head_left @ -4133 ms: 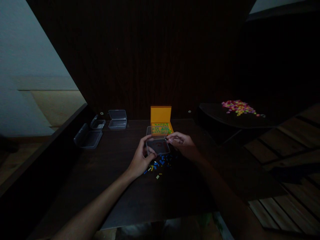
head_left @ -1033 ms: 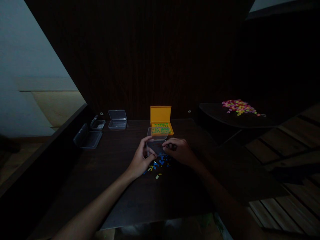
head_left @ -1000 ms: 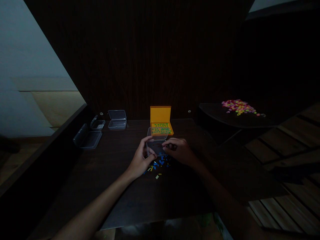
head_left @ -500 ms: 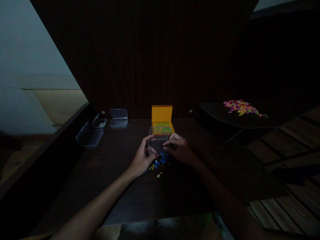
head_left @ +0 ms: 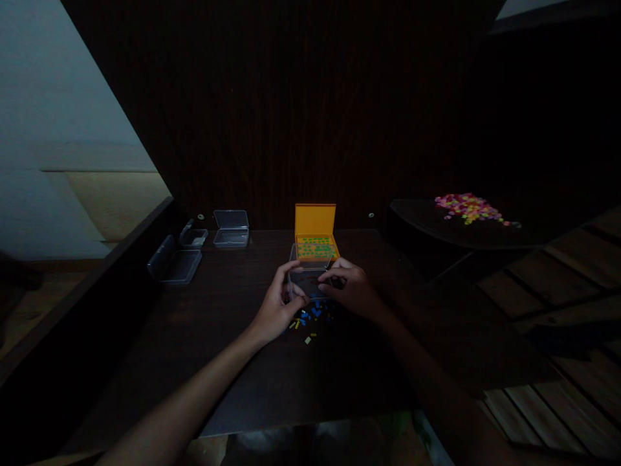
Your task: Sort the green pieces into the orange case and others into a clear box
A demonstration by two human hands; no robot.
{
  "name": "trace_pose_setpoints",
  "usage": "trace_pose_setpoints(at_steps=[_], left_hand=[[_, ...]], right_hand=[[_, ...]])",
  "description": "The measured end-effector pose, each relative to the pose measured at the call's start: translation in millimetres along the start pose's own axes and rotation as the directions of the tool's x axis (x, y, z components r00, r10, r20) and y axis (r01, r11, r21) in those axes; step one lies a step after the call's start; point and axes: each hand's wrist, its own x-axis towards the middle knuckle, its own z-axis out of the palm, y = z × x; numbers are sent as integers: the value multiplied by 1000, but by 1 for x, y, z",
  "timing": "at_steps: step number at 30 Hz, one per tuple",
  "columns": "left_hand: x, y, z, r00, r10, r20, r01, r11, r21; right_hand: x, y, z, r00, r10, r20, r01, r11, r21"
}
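Observation:
A clear plastic box (head_left: pixel 310 279) with its lid raised is held by my left hand (head_left: pixel 281 301), whose thumb and fingers wrap round its left side. My right hand (head_left: pixel 347 285) is at the box's right side, thumb and forefinger bent close together over its inside. Whether anything small is between those fingertips is too dark to tell. Small blue and yellow pieces (head_left: pixel 316 312) lie scattered on the table just below the box. Directly behind it, an orange case (head_left: pixel 315 220) stands with its lid up and rows of green pieces inside.
Open clear boxes stand at the left: one large (head_left: pixel 182 268), one small (head_left: pixel 194 238) and another near the back panel (head_left: pixel 231 239). A pile of pink and yellow bits (head_left: pixel 469 208) lies on a dark shelf (head_left: pixel 417 217) at the right. A raised edge (head_left: pixel 97 285) bounds the table's left.
Both hands and the clear box stay nearly in place. The view shifts very slightly; the right hand's fingertips have barely moved.

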Motion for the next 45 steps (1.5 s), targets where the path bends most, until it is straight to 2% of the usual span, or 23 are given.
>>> trace_pose_setpoints(at_steps=[7, 12, 18, 20, 22, 25, 27, 32, 39, 45], left_hand=[[0, 2, 0, 1000, 5, 6, -5, 1000, -15], [2, 3, -4, 1000, 14, -23, -15, 999, -31], [6, -1, -9, 997, -2, -79, -3, 998, -66], [7, -2, -10, 996, -11, -92, 4, 997, -76], [8, -2, -10, 994, -27, -102, 18, 996, -85], [9, -1, -10, 991, -56, -123, 44, 994, -102], [9, 0, -10, 989, -66, -135, 51, 993, -111], [8, 1, -10, 988, -60, -141, 44, 993, -113], [8, 2, -8, 988, -62, -142, 46, 992, -116], [8, 1, -7, 984, -111, -139, 78, 972, -223]], right_hand=[[1, -3, -2, 1000, 9, -27, -8, 1000, 18], [4, -5, -10, 985, 99, -143, -90, 994, 68], [7, 0, -27, 977, 140, -161, -130, 989, 72], [6, 4, -33, 989, 110, -96, -107, 994, 31], [4, 10, -39, 995, 90, 46, -88, 995, -38], [-1, 18, -42, 962, 101, 254, -61, 985, -162], [-5, 24, -39, 944, 127, 304, -51, 968, -246], [-10, 28, -27, 924, 202, 325, -63, 918, -391], [-8, 25, -22, 926, 204, 318, -52, 902, -429], [-7, 21, -21, 930, 211, 300, -48, 881, -472]])
